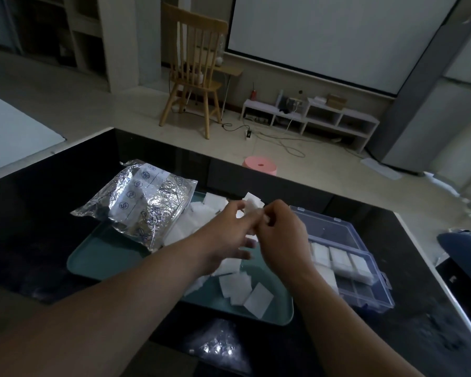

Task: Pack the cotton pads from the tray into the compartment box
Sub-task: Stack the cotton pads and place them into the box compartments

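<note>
A teal tray (98,263) lies on the black table with several white square cotton pads (246,291) scattered on it. To its right stands a clear compartment box (365,292), lid open, with stacked pads (340,261) in some compartments. My left hand (229,235) and my right hand (280,235) meet above the tray. Both pinch a small bunch of cotton pads (252,204) between their fingertips. My right forearm covers the box's left part.
A crinkled silver foil bag (139,205) lies across the tray's far left corner. The glossy black table (38,202) ends at a far edge, with a pink stool (260,164) and a wooden chair (196,69) on the floor beyond. A dark object (465,248) sits at the right.
</note>
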